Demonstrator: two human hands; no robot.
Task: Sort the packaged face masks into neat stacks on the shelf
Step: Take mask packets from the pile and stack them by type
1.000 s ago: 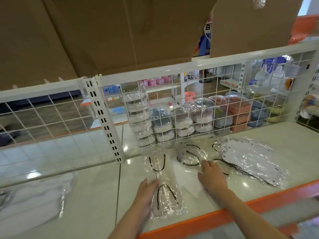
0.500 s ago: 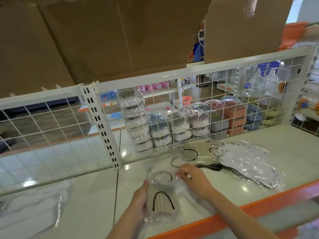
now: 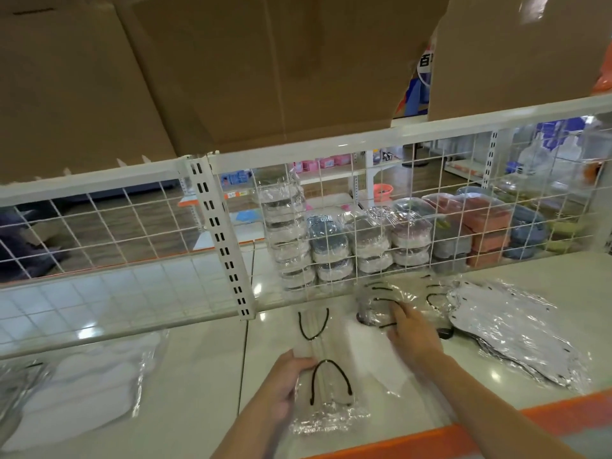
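A small stack of clear-wrapped white face masks with black ear loops [image 3: 326, 385] lies on the white shelf [image 3: 198, 409] in front of me. My left hand [image 3: 287, 387] holds its left edge, thumb on top. My right hand [image 3: 412, 329] reaches forward and rests with spread fingers on another wrapped mask [image 3: 377, 304] near the wire grid. A white mask [image 3: 371, 352] lies between the two, partly under my right forearm. To the right sits a spread pile of wrapped masks [image 3: 516, 329]. At the far left lies another wrapped white mask pack [image 3: 82, 385].
A white wire grid [image 3: 364, 226] backs the shelf, with stacked wrapped goods behind it. A slotted upright post [image 3: 222, 236] stands left of centre. Cardboard boxes [image 3: 231, 67] hang low overhead. An orange rail [image 3: 496, 432] edges the shelf front.
My right hand left the stack under my left hand and moved forward and right onto the wrapped mask by the grid. My left hand still holds the stack's left edge.
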